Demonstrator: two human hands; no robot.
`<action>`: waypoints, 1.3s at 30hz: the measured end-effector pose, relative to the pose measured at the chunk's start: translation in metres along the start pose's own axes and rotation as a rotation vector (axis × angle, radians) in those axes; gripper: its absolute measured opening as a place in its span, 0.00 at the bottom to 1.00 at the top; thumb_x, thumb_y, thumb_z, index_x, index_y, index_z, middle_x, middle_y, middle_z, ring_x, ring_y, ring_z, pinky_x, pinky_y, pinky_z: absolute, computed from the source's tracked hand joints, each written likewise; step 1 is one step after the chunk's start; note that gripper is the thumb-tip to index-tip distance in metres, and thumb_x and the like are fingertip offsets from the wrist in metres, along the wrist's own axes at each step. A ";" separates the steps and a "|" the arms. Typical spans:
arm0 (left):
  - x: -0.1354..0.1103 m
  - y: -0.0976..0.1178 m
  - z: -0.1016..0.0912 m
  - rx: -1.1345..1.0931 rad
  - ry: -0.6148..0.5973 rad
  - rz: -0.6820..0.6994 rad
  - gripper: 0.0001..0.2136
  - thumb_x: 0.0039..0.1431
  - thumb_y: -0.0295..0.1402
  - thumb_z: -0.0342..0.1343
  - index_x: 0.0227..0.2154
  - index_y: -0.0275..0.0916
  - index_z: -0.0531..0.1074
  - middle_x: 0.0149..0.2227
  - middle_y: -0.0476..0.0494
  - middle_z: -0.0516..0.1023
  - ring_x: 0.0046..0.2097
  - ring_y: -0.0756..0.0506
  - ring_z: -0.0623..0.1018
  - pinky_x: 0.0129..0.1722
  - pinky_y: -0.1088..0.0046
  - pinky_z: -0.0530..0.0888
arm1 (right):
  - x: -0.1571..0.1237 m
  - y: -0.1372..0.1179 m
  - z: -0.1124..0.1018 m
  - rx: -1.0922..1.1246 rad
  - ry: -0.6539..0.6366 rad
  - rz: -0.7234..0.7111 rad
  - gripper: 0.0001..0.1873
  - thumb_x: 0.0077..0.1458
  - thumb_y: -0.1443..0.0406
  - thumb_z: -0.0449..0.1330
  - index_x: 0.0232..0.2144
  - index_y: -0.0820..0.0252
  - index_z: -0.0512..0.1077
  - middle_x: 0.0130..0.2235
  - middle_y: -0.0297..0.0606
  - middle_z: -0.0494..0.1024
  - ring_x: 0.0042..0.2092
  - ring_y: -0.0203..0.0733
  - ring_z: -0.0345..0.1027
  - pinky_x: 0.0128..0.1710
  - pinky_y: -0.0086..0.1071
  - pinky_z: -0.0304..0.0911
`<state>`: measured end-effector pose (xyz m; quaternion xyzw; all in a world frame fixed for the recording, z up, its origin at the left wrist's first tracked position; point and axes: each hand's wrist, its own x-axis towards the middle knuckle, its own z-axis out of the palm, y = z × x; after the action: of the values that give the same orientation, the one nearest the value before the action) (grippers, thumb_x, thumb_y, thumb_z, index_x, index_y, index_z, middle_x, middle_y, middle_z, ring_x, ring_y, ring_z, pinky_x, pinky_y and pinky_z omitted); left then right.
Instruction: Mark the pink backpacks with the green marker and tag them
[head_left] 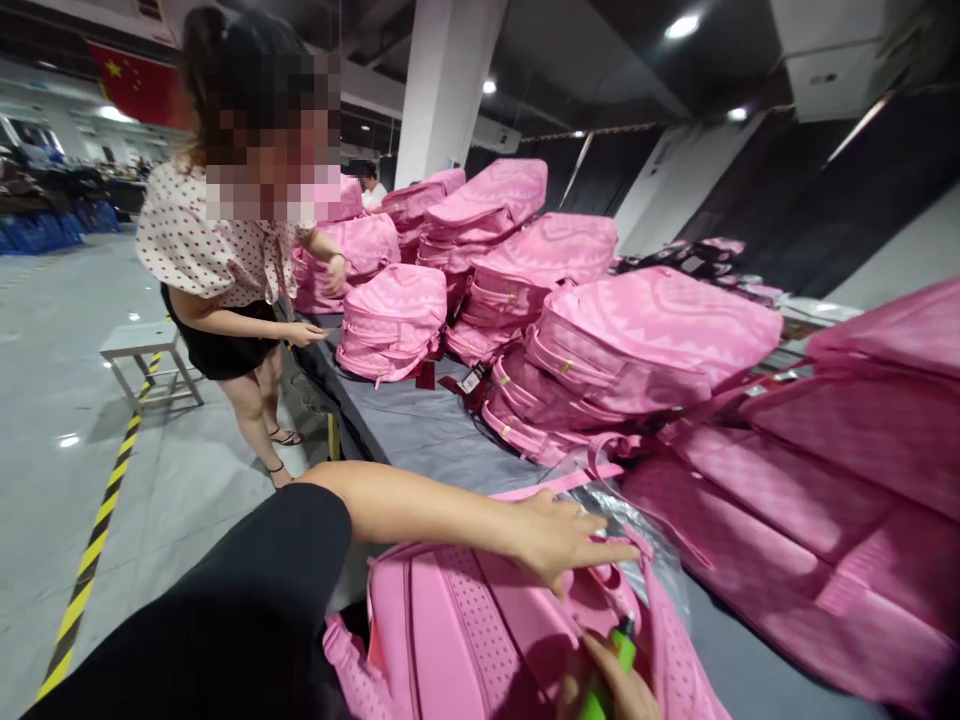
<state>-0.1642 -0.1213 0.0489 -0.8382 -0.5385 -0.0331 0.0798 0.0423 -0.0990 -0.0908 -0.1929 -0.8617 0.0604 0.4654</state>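
- Our left fingers (616, 551) are spreading open over the top of the pink backpack (442, 630), which is lying beneath them on the counter (405, 425).
- Our right fingers (613, 670) are gripping a green tool (625, 648), nearer us than the left ones and beside the shoulder strap (671, 630).
- To work neatly, we should be steadying the backpack with the left fingers and keeping the tool's dark tip clear of them.

A stool (142, 338) stood on the floor (180, 480). Black-and-yellow tape (99, 540) passed beneath the stool. A co-worker (229, 260) in a spotted blouse stood right of the stool. High behind the stool hung a red flag (135, 85); well right of the stool rose a white column (448, 85).
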 end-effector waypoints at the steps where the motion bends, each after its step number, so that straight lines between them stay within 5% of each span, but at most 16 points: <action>1: 0.003 -0.002 0.006 -0.031 -0.025 0.017 0.41 0.55 0.42 0.63 0.69 0.40 0.54 0.62 0.32 0.67 0.58 0.36 0.72 0.49 0.62 0.74 | -0.002 -0.018 0.002 -0.036 0.092 0.082 0.19 0.53 0.68 0.61 0.48 0.53 0.70 0.41 0.46 0.79 0.39 0.56 0.77 0.38 0.47 0.74; 3: 0.007 -0.004 0.018 -0.098 -0.043 0.022 0.45 0.50 0.42 0.67 0.68 0.36 0.54 0.57 0.29 0.72 0.55 0.34 0.74 0.49 0.59 0.73 | -0.004 -0.052 -0.001 0.025 0.211 0.117 0.15 0.55 0.69 0.60 0.46 0.55 0.70 0.38 0.42 0.78 0.38 0.52 0.77 0.38 0.45 0.73; 6: 0.012 -0.007 0.037 -0.045 -0.055 -0.044 0.48 0.47 0.43 0.69 0.68 0.39 0.53 0.61 0.29 0.68 0.58 0.31 0.70 0.55 0.53 0.68 | -0.001 -0.073 -0.005 0.083 0.108 0.135 0.14 0.56 0.71 0.59 0.45 0.55 0.68 0.37 0.38 0.77 0.38 0.46 0.76 0.40 0.44 0.73; 9: 0.013 -0.005 0.044 0.020 0.014 0.038 0.50 0.48 0.43 0.69 0.70 0.37 0.47 0.68 0.25 0.55 0.66 0.29 0.61 0.62 0.46 0.59 | -0.003 -0.060 -0.005 0.064 0.057 0.147 0.17 0.57 0.74 0.58 0.48 0.54 0.66 0.40 0.40 0.78 0.41 0.46 0.76 0.42 0.45 0.73; 14: 0.012 0.011 0.045 0.062 0.028 0.216 0.52 0.52 0.47 0.64 0.71 0.37 0.38 0.72 0.26 0.39 0.72 0.29 0.45 0.67 0.44 0.47 | -0.013 -0.040 0.006 0.083 0.208 0.201 0.17 0.57 0.73 0.57 0.48 0.52 0.65 0.41 0.37 0.80 0.40 0.46 0.78 0.47 0.50 0.73; 20: 0.023 0.016 0.055 0.103 -0.041 0.152 0.55 0.49 0.45 0.67 0.71 0.39 0.36 0.72 0.23 0.41 0.71 0.27 0.48 0.65 0.42 0.50 | -0.007 -0.047 -0.001 0.091 0.127 0.262 0.15 0.58 0.72 0.57 0.46 0.53 0.67 0.38 0.37 0.80 0.39 0.45 0.78 0.44 0.47 0.75; 25: 0.024 0.015 0.057 0.077 -0.028 0.146 0.46 0.57 0.41 0.62 0.70 0.36 0.42 0.71 0.23 0.47 0.70 0.27 0.52 0.65 0.44 0.52 | -0.014 -0.036 -0.015 0.045 0.027 0.282 0.17 0.60 0.72 0.56 0.50 0.54 0.65 0.42 0.39 0.81 0.43 0.44 0.78 0.45 0.43 0.75; 29: 0.025 0.015 0.062 0.047 -0.006 0.123 0.45 0.56 0.37 0.62 0.71 0.37 0.41 0.72 0.27 0.45 0.70 0.28 0.54 0.66 0.45 0.52 | 0.002 -0.017 -0.027 -0.198 0.060 0.229 0.22 0.60 0.69 0.60 0.55 0.53 0.62 0.50 0.45 0.77 0.48 0.47 0.75 0.47 0.46 0.72; 32: 0.027 0.016 0.067 0.011 0.003 0.069 0.45 0.57 0.39 0.61 0.71 0.36 0.42 0.72 0.27 0.45 0.70 0.28 0.53 0.66 0.45 0.53 | 0.031 -0.001 -0.029 -0.350 -0.158 0.352 0.30 0.54 0.61 0.67 0.56 0.59 0.62 0.54 0.54 0.72 0.59 0.60 0.64 0.55 0.56 0.64; 35: 0.032 0.017 0.071 -0.001 -0.027 0.003 0.48 0.53 0.41 0.64 0.71 0.35 0.43 0.72 0.26 0.44 0.70 0.26 0.53 0.64 0.44 0.56 | 0.051 0.010 -0.017 -0.381 -0.427 0.495 0.41 0.49 0.56 0.71 0.59 0.67 0.59 0.52 0.60 0.72 0.56 0.65 0.63 0.52 0.57 0.65; 39: 0.035 0.020 0.072 0.040 -0.081 -0.054 0.47 0.55 0.38 0.62 0.71 0.35 0.42 0.72 0.27 0.42 0.69 0.28 0.54 0.63 0.46 0.58 | 0.058 0.006 0.002 -0.602 -0.592 0.534 0.47 0.52 0.61 0.68 0.65 0.76 0.50 0.56 0.72 0.67 0.56 0.69 0.62 0.48 0.57 0.66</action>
<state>-0.1332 -0.0854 -0.0194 -0.8222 -0.5644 0.0096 0.0736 0.0133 -0.0705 -0.0485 -0.5070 -0.8567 -0.0217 0.0928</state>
